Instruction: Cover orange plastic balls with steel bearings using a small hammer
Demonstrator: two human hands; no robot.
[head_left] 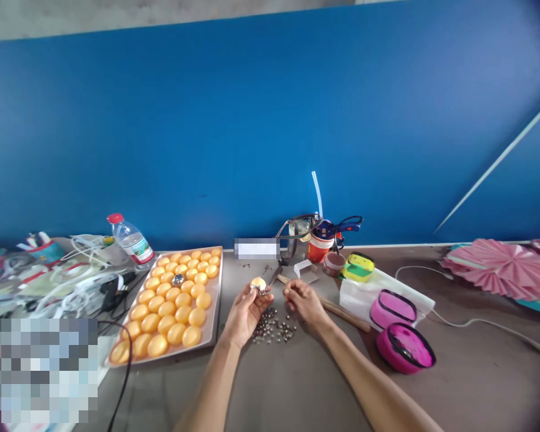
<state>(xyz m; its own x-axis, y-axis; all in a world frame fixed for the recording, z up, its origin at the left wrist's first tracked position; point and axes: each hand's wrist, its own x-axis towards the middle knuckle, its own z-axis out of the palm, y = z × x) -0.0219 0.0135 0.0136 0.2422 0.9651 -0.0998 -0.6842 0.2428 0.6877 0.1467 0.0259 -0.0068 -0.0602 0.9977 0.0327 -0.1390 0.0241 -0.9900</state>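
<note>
My left hand (246, 309) is raised a little off the brown table (297, 384), fingers curled round a small yellow-orange dome (258, 283) with dark beads at its rim. My right hand (302, 302) is just to the right, fingers pinched together above a loose pile of small dark metallic beads (273, 327); what it pinches is too small to make out. A wooden stick (342, 312) lies under and behind my right hand. To the left, a tray (213, 327) holds several rows of yellow-orange domes (175, 303), one of them covered in silver beads (178, 279).
A water bottle (130, 240) and tangled white cables (72, 282) lie at the left. A red cup with tools (320, 243), a yellow-green box (359, 266), pink containers (405, 347), white paper (387, 288) and a pink paper fan (499, 264) sit to the right. A blue wall stands behind.
</note>
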